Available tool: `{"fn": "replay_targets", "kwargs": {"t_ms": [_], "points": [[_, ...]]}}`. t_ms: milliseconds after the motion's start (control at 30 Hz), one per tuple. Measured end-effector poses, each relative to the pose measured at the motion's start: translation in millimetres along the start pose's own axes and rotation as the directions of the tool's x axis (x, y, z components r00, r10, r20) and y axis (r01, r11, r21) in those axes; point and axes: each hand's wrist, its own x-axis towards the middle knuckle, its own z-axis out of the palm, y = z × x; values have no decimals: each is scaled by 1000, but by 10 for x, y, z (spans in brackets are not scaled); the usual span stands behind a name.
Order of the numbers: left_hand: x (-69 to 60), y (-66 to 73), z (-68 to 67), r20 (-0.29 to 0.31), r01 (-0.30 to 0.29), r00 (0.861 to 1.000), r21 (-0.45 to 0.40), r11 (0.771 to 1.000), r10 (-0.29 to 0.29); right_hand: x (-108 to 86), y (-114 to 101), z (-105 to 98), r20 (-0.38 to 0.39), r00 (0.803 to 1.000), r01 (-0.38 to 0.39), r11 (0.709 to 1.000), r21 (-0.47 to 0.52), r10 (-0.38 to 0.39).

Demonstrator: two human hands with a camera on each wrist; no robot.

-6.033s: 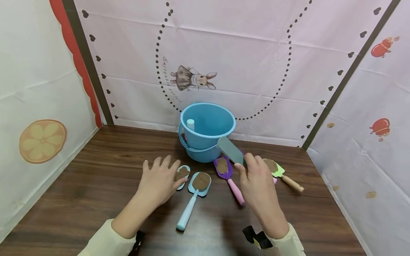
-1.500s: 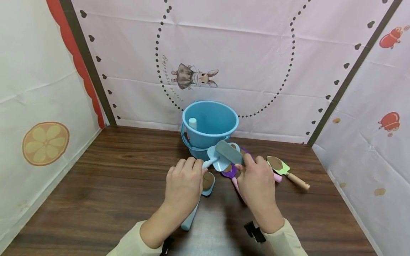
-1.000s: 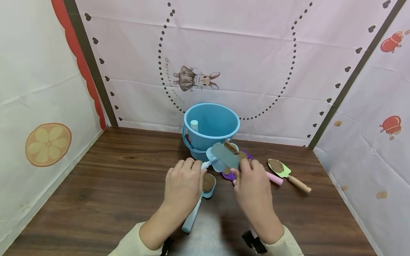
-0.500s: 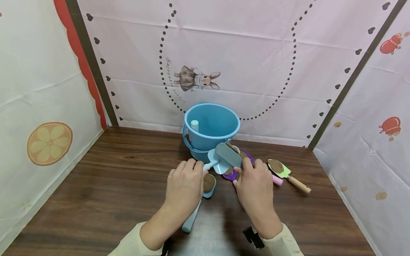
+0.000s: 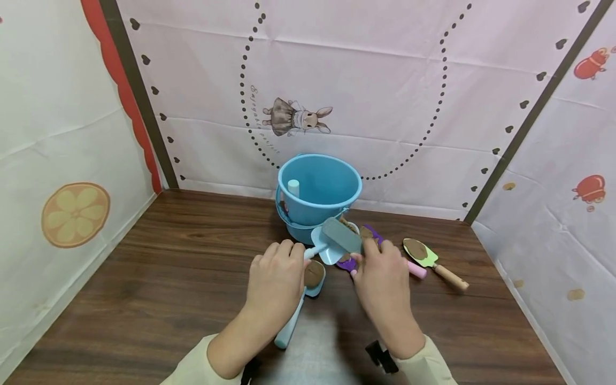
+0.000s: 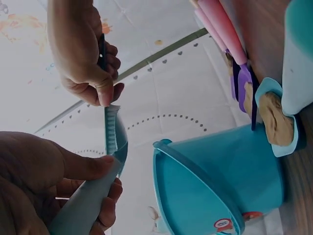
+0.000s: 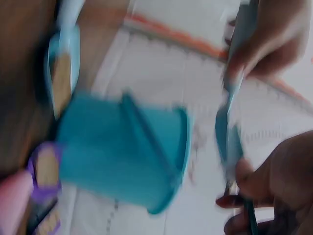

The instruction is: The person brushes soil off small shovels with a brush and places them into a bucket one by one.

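Note:
My left hand (image 5: 274,283) grips the handle of a light blue toy shovel (image 5: 324,255), its blade raised in front of the bucket. In my right hand (image 5: 382,283) is a brush (image 5: 340,235) with a grey-green back, pinched near its end. The brush lies across the shovel blade, brown bristles showing at its far edge. From the left wrist view, the shovel's handle (image 6: 85,205) is wrapped by the left fingers, and pale bristles face the blade. Whether the bristles touch the blade is hard to tell. The right wrist view is blurred.
A blue bucket (image 5: 308,214) stands behind the hands, a pale cylinder (image 5: 293,187) inside. A blue shovel (image 5: 315,275) with a brown patch lies on the table (image 5: 159,289). Purple shovels (image 5: 346,264) with pink handles lie partly hidden; rightward is a green shovel (image 5: 428,258) with a wooden handle.
Six seconds ago my left hand was spread beside a blue shovel; now it holds a blue shovel up to the brush. Over the last second the brush has shifted slightly across the blade.

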Motion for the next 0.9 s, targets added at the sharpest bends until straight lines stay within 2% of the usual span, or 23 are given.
{"fn": "replay_targets", "kwargs": {"t_ms": [100,200,333,400,500,600,733,900], "points": [[-10,8,2,19,2,1000,2,1000,-2,43,87,-12,-22,1000,-17,1000,-1,17],[-17,7,7,28,3,1000,4,1000,-3,73,150,-22,-81,996,-24,1000,-6,24],[-9,-10,-6,7,11,1000,0,1000,-11,105,204,-81,-139,988,-67,998,18,69],[-1,-17,-13,-2,16,1000,-10,1000,-16,88,162,-97,-118,991,-50,998,42,55],[4,-27,-17,-2,17,1000,-21,1000,-17,1,-5,-71,-22,999,34,996,84,-32],[7,-30,-26,-3,17,1000,-19,1000,-17,-80,-158,-35,43,993,102,991,90,-107],[14,-31,-46,-7,16,1000,-17,1000,-17,-69,-153,-8,20,997,78,996,52,-79],[8,-36,-50,3,5,1000,-11,1000,-5,35,57,-16,-39,999,-2,1000,12,2]]}}
